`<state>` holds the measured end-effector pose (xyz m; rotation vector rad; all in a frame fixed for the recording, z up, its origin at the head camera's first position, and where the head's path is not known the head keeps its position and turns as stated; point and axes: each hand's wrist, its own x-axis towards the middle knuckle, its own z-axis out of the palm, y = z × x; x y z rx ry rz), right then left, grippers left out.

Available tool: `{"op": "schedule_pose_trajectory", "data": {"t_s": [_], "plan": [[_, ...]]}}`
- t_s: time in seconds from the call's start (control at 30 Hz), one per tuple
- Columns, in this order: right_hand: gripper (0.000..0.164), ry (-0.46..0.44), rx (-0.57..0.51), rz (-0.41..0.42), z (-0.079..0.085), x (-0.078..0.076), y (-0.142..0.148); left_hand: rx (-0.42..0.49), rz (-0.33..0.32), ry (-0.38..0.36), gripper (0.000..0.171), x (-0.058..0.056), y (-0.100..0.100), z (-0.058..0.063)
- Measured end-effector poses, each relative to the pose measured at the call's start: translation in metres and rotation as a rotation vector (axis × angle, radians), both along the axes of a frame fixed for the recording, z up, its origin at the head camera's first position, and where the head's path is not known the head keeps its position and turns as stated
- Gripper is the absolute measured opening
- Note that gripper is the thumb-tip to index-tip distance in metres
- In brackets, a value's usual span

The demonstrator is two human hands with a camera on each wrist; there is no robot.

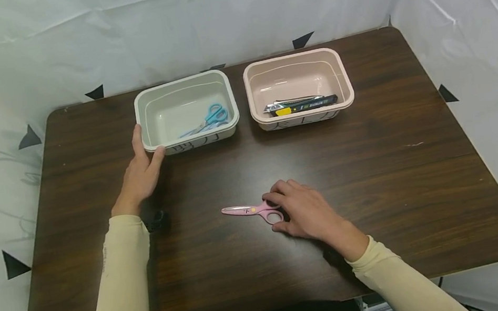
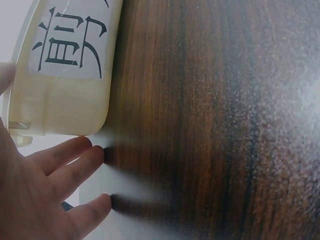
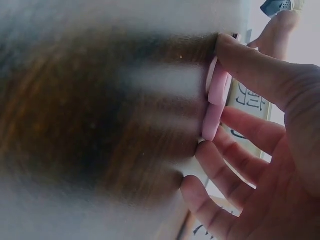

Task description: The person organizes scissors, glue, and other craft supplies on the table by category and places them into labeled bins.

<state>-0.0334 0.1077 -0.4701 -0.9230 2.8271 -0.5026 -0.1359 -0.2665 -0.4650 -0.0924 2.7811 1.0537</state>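
Observation:
Pink scissors [image 1: 248,210] lie flat on the brown table, blades to the left. My right hand [image 1: 304,209] is at their handles, thumb by the nearer loop and fingertips at the farther one. In the right wrist view the thumb and fingers hold the pink handle [image 3: 218,87] from either side, close to the tabletop. Farther back, a pale green bin [image 1: 181,83] contains blue-handled scissors [image 1: 216,113] and more at its front wall. My left hand [image 1: 139,176] touches this bin's near left corner, thumb by the front rim; its other fingers extend beside the end wall.
To the right of the green bin stands a pink bin [image 1: 293,59] with several utility knives [image 1: 304,106] along its front wall. Labels with black characters are on both bins' fronts. White sheeting [image 1: 230,20] rises behind the table [image 1: 399,171] and at its sides.

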Motion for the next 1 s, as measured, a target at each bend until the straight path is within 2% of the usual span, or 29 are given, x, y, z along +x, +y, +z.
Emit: {"op": "schedule_pose_trajectory", "data": {"t_s": [0.63, 1.0], "plan": [[0.062, 0.006, 0.047, 0.034, -0.002, 0.0015, -0.0004, 0.007, -0.005, -0.005, 0.077, 0.001, -0.0017, -0.0024], [0.057, 0.054, 0.033, 0.063, -0.0003, -0.0001, -0.0006, 0.013, -0.011, 0.002, 0.076, -0.0004, -0.0014, -0.0017]]}}
